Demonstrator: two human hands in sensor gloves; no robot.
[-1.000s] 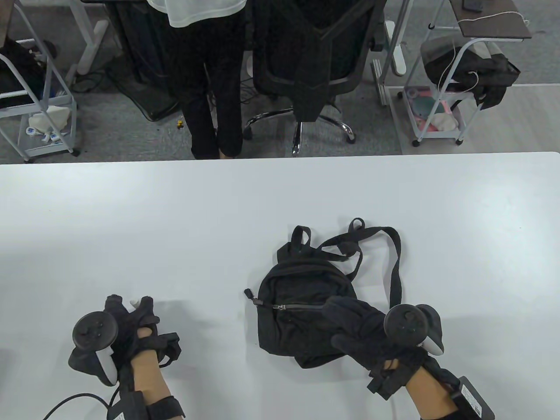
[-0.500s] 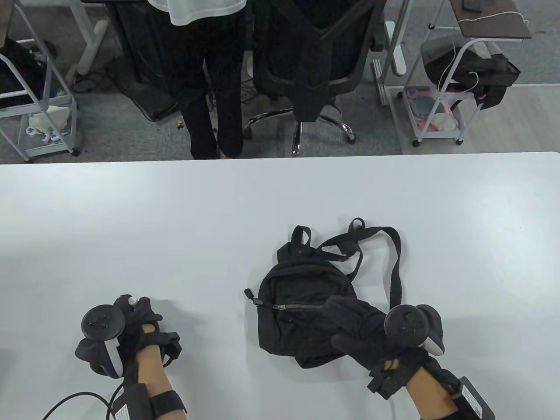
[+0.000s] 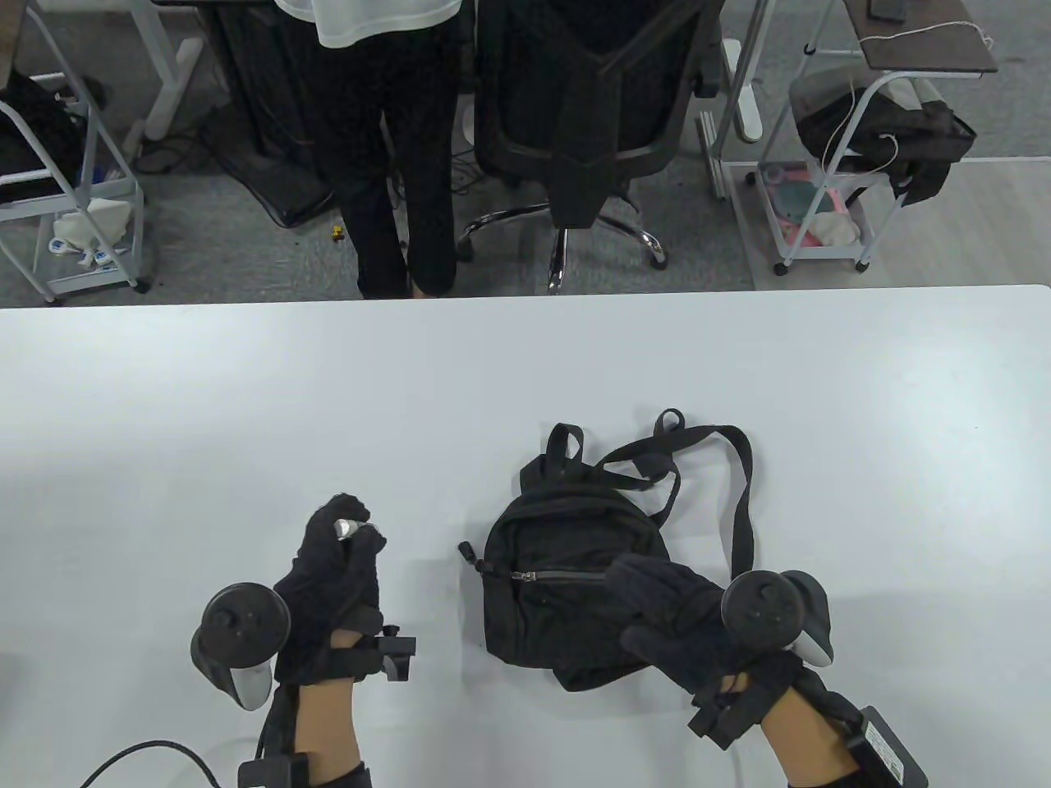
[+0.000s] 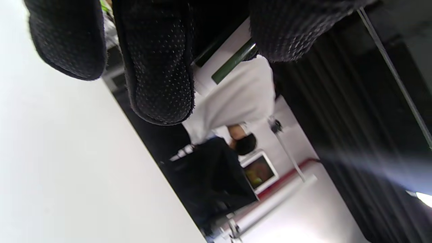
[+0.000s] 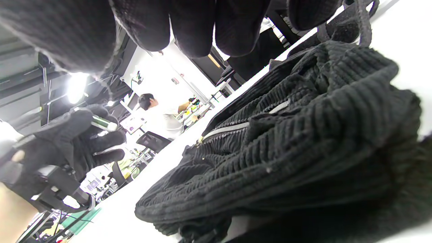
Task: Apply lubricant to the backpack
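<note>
Right now the white surface (image 3: 246,394) carries one task item: the small black backpack (image 3: 566,533), lying flat near my edge, zipper (image 3: 558,577) across its front, straps (image 3: 722,484) trailing toward the far side. My right hand (image 3: 681,620) rests on the lower right part of the bag, fingers spread flat over the fabric — pressing, not gripping anything. My left hand (image 3: 337,574) sits to the left of the bag, apart from it, curled around a small silvery-green stick (image 3: 343,528), which I take to be the lubricant; only its tip pokes out above the fingers.

As I judge it, the biggest risk is the bag itself. It is soft corduroy and only pinned at one corner, so dragging the stick along the zipper could bunch or slide the free left end. Next, the zipper line is thin and partly under my right fingertips (image 3: 624,574); a loose aim would smear lubricant on the cloth instead of the teeth. Smallest worry — the stick is buried deep in the glove with little exposed, so I may catch fabric with my fingers, or let it slip. I cannot tell whether it is capped.
</note>
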